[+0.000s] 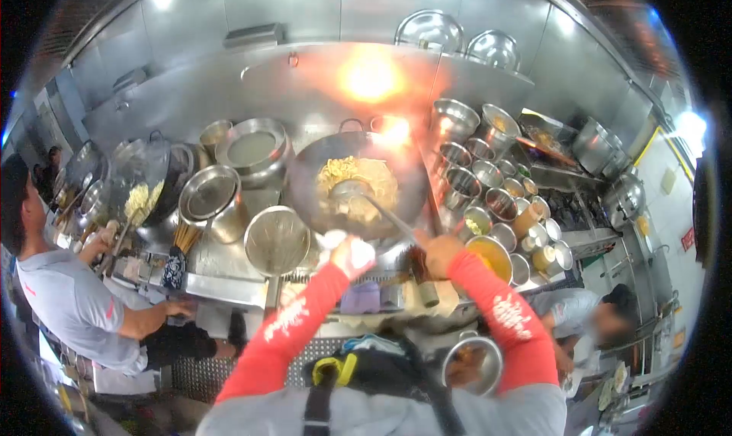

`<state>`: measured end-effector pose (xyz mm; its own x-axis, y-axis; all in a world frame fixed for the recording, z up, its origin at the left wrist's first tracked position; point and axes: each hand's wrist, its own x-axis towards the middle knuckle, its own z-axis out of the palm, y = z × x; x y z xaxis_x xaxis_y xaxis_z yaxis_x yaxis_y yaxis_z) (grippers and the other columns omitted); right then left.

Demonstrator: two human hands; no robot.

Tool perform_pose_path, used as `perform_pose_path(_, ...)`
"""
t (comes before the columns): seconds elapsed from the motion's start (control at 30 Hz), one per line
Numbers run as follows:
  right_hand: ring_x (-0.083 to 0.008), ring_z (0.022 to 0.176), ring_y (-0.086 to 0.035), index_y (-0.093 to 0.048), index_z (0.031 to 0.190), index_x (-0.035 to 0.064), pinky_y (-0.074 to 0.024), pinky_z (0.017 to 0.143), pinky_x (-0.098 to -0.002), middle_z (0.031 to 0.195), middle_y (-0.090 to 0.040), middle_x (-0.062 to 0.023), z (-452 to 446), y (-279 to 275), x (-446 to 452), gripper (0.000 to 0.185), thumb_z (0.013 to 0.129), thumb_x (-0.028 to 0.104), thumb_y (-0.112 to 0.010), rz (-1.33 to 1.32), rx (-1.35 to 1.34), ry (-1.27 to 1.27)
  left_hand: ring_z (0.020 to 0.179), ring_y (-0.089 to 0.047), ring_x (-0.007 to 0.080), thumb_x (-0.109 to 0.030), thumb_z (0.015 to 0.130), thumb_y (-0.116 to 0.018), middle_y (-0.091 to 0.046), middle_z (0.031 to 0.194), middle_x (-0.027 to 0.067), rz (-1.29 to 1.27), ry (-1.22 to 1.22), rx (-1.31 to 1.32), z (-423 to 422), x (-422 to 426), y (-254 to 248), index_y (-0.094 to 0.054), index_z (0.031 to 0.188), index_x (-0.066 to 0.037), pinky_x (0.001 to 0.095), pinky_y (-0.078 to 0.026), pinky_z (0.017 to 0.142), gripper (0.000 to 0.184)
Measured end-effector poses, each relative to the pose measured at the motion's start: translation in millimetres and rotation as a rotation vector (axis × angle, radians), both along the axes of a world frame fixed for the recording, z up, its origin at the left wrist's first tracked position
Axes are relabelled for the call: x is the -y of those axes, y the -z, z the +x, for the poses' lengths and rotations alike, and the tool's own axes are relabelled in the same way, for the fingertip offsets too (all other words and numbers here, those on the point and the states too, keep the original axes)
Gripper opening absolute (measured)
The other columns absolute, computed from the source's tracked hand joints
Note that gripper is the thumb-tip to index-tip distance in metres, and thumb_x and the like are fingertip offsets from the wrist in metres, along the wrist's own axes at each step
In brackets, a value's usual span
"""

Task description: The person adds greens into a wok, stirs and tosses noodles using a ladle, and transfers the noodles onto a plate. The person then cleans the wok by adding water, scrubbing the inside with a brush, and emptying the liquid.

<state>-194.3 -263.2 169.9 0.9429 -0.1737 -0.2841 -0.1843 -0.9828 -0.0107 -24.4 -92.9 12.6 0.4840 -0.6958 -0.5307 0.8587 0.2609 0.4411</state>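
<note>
My left hand (352,258) is closed around a bunched white cloth (333,241) at the near edge of a large dark wok (412,178). My right hand (441,254) grips the long handle of a metal ladle (352,189). The ladle's bowl rests among pale yellow, noodle-like food (343,169) and light broth in the wok. Left of the wok, a round mesh strainer (277,242) lies with its handle toward me. The wok's near rim is partly hidden by the cloth.
Several steel containers (461,186) crowd the counter at right. Steel pots (252,148) stand at left. A co-worker (80,299) at far left works at another wok; another person (583,314) bends at right. Bright flame-like glare (370,78) shows behind the wok. A bowl (473,363) sits below.
</note>
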Motion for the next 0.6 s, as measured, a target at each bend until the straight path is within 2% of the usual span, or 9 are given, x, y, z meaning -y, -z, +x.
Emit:
perform_pose_path(0.03, -0.0406, 0.090, -0.062, -0.024, 0.146, 0.0041, -0.0495, 0.084, -0.0410, 0.094, -0.064, -0.0248, 2.9, 11.4, -4.7, 0.073, 0.081, 0.011, -0.055, -0.032, -0.011, 0.052, 0.080, -0.063, 0.0280, -0.028, 0.089, -0.051, -0.062, 0.083, 0.0078, -0.057, 0.051, -0.028, -10.1, -4.0, 22.5, -0.055, 0.095, -0.015, 0.0475, -0.053, 0.069, 0.014)
perform_pose_path(0.13, -0.0408, 0.095, -0.062, -0.024, 0.145, 0.0020, -0.0491, 0.086, -0.0426, 0.098, -0.064, -0.0274, -11.2, 46.3, 9.0, 0.074, 0.078, 0.006, -0.053, 0.432, 0.453, -0.041, 0.080, -0.061, 0.0287, -0.028, 0.087, -0.052, -0.061, 0.084, 0.0069, 0.172, 0.103, -0.014, -41.2, -15.0, 21.6, -0.055, 0.096, -0.017, 0.0512, -0.051, 0.071, 0.014)
perform_pose_path(0.17, -0.0330, 0.077, -0.066, -0.022, 0.147, 0.0029, -0.0535, 0.069, -0.0426, 0.090, -0.065, -0.0216, -4.4, 54.6, 7.0, 0.076, 0.078, 0.005, -0.053, 0.330, 0.764, -0.267, 0.081, -0.060, 0.0292, -0.029, 0.088, -0.052, -0.061, 0.087, 0.0073, 0.086, 0.109, 0.074, -42.2, -20.4, 2.1, -0.054, 0.099, -0.017, 0.0514, -0.051, 0.071, 0.016)
perform_pose_path(0.27, -0.0212, 0.057, -0.060, -0.022, 0.147, 0.0040, -0.0510, 0.049, -0.0366, 0.078, -0.062, -0.0128, -13.6, 0.7, -23.0, 0.075, 0.080, 0.005, -0.054, 1.176, 0.145, 0.532, 0.080, -0.061, 0.0267, -0.033, 0.089, -0.051, -0.062, 0.084, 0.0062, 0.150, -0.125, -0.019, -5.9, -15.3, -43.7, -0.054, 0.097, -0.018, 0.0444, -0.051, 0.065, 0.017)
perform_pose_path(0.33, -0.0153, 0.048, -0.053, -0.027, 0.145, 0.0024, -0.0453, 0.039, -0.0312, 0.070, -0.056, -0.0069, -12.5, -19.9, -6.5, 0.070, 0.081, 0.004, -0.055, 1.376, 0.200, 0.673, 0.073, -0.064, 0.0252, -0.029, 0.089, -0.051, -0.062, 0.079, 0.0059, 0.127, -0.085, 0.135, 14.4, -19.7, -56.5, -0.053, 0.094, -0.015, 0.0410, -0.052, 0.061, 0.015)
perform_pose_path(0.37, -0.0160, 0.047, -0.053, -0.034, 0.138, 0.0005, -0.0451, 0.038, -0.0324, 0.069, -0.055, -0.0064, -8.0, -19.1, 15.9, 0.061, 0.081, 0.003, -0.055, 1.297, 0.180, 0.624, 0.070, -0.063, 0.0252, -0.027, 0.088, -0.052, -0.061, 0.078, 0.0069, 0.141, -0.085, 0.173, 13.5, -22.2, -55.8, -0.052, 0.093, -0.013, 0.0405, -0.051, 0.055, 0.015)
perform_pose_path(0.47, -0.0192, 0.044, -0.052, -0.057, 0.080, -0.0002, -0.0459, 0.038, -0.0355, 0.058, -0.052, -0.0064, -5.0, -39.0, 42.3, 0.006, 0.080, 0.006, -0.056, 1.134, 0.285, 0.698, 0.059, -0.062, 0.0256, -0.019, 0.085, -0.054, -0.060, 0.075, 0.0099, 0.259, -0.159, 0.389, -2.7, -27.3, -40.9, -0.052, 0.094, -0.006, 0.0395, -0.048, 0.039, 0.016)
perform_pose_path(0.53, -0.0204, 0.041, -0.051, -0.057, 0.071, 0.0000, -0.0450, 0.039, -0.0359, 0.053, -0.050, -0.0071, 3.3, -37.0, 67.6, 0.017, 0.084, 0.010, -0.055, 0.970, 0.235, 0.635, 0.053, -0.061, 0.0266, -0.012, 0.080, -0.056, -0.061, 0.079, 0.0139, 0.324, -0.162, 0.658, -16.9, -30.6, -19.1, -0.055, 0.094, 0.001, 0.0391, -0.048, 0.042, 0.019)
perform_pose_path(0.6, -0.0210, 0.039, -0.050, -0.056, 0.064, 0.0021, -0.0441, 0.039, -0.0363, 0.051, -0.049, -0.0077, 17.4, -33.5, 71.5, 0.024, 0.087, 0.011, -0.054, 1.008, 0.116, 0.647, 0.059, -0.062, 0.0268, -0.012, 0.077, -0.058, -0.064, 0.080, 0.0148, 0.601, -0.264, 1.319, -28.8, -35.4, 20.5, -0.057, 0.086, 0.002, 0.0375, -0.050, 0.056, 0.017)
